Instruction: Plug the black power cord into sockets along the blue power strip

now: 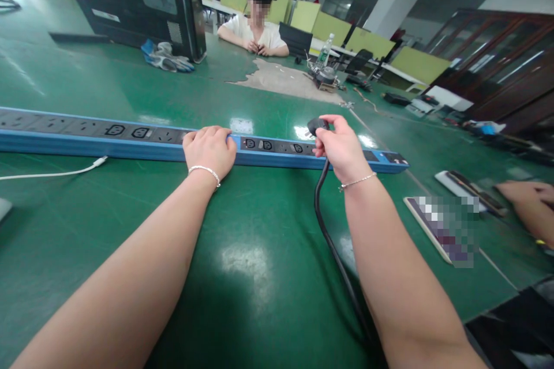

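Our left hand grips the blue power strip; above it, our right hand pinches a black power plug, prongs bare, seated in no socket.

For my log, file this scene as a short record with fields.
Surface: green tabletop
Left hand: on top of the blue power strip
Right hand: holding a black plug
Plug state: prongs showing, not in a socket
Cord: black, running from the right hand toward the bottom edge
Front left: white cable
Beyond strip: gloves; seated person
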Demonstrator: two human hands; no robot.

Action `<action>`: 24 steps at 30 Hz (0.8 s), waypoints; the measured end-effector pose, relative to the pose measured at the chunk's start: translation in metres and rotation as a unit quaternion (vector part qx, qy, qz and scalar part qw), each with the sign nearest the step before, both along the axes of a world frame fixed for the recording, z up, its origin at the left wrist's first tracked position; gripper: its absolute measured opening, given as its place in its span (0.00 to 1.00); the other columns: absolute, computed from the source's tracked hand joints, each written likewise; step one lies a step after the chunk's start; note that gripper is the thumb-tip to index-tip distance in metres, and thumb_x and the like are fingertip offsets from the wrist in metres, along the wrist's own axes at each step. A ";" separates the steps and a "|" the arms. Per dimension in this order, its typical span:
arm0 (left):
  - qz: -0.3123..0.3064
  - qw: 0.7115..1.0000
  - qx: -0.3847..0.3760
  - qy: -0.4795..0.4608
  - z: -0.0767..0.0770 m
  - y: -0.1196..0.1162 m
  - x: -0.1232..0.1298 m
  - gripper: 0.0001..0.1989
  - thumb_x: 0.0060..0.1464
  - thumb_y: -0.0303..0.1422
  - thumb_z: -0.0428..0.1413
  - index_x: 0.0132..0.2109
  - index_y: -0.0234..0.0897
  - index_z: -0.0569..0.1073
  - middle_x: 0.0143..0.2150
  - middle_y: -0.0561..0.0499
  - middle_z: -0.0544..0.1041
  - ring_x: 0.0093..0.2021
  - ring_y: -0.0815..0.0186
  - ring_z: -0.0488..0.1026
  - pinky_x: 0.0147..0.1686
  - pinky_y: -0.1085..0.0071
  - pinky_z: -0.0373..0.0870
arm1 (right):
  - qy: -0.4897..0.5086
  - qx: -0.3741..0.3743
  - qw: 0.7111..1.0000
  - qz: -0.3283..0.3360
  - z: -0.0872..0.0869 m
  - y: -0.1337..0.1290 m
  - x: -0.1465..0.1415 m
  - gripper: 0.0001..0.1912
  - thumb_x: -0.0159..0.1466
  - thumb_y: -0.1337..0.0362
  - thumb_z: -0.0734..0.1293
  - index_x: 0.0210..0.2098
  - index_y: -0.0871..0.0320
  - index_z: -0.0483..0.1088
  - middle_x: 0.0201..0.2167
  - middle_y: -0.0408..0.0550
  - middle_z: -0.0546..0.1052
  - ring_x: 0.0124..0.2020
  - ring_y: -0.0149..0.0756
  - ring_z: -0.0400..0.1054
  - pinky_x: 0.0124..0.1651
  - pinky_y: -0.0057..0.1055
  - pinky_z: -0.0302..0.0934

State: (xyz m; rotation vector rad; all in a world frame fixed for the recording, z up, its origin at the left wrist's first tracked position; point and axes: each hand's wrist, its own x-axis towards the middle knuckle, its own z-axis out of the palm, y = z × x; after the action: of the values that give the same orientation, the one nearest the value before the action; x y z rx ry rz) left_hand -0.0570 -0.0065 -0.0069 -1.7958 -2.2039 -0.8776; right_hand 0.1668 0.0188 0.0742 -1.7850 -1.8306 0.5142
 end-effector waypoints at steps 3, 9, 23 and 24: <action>-0.006 1.000 0.003 -0.001 0.000 0.001 0.000 0.19 0.57 0.36 0.40 0.44 0.43 0.74 0.48 0.49 0.76 0.52 0.58 0.68 0.52 0.57 0.53 | 0.062 -0.029 0.997 -0.026 -0.002 0.007 0.011 0.20 0.60 0.67 0.58 0.52 0.58 0.59 0.29 0.44 0.70 0.21 0.25 0.61 0.28 0.26 0.64; -0.002 1.000 0.003 -0.008 0.000 0.000 0.000 0.19 0.56 0.36 0.40 0.44 0.44 0.74 0.49 0.50 0.76 0.52 0.58 0.68 0.52 0.58 0.54 | -0.051 -0.040 0.998 -0.017 -0.012 0.029 0.017 0.17 0.61 0.61 0.60 0.49 0.58 0.64 0.30 0.48 0.73 0.21 0.29 0.64 0.26 0.28 0.64; -0.011 1.000 0.016 -0.019 -0.001 0.000 0.000 0.19 0.56 0.36 0.41 0.43 0.43 0.75 0.47 0.49 0.76 0.51 0.58 0.68 0.51 0.57 0.54 | -0.119 -0.034 0.991 -0.054 -0.016 0.050 0.060 0.17 0.63 0.59 0.59 0.48 0.59 0.65 0.27 0.47 0.73 0.22 0.31 0.66 0.25 0.26 0.61; -0.008 1.000 0.016 -0.015 -0.001 0.000 0.000 0.19 0.56 0.36 0.41 0.43 0.44 0.75 0.47 0.49 0.76 0.51 0.58 0.68 0.51 0.57 0.54 | -0.124 -0.037 0.990 -0.059 -0.016 0.052 0.065 0.17 0.63 0.59 0.59 0.48 0.59 0.65 0.27 0.48 0.73 0.21 0.31 0.66 0.25 0.26 0.60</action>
State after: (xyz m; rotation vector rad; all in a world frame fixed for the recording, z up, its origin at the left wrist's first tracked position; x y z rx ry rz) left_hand -0.0568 -0.0062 -0.0075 -1.8009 -2.1839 -0.9428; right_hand 0.2319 0.0709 0.0584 -2.0710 -1.8736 0.3296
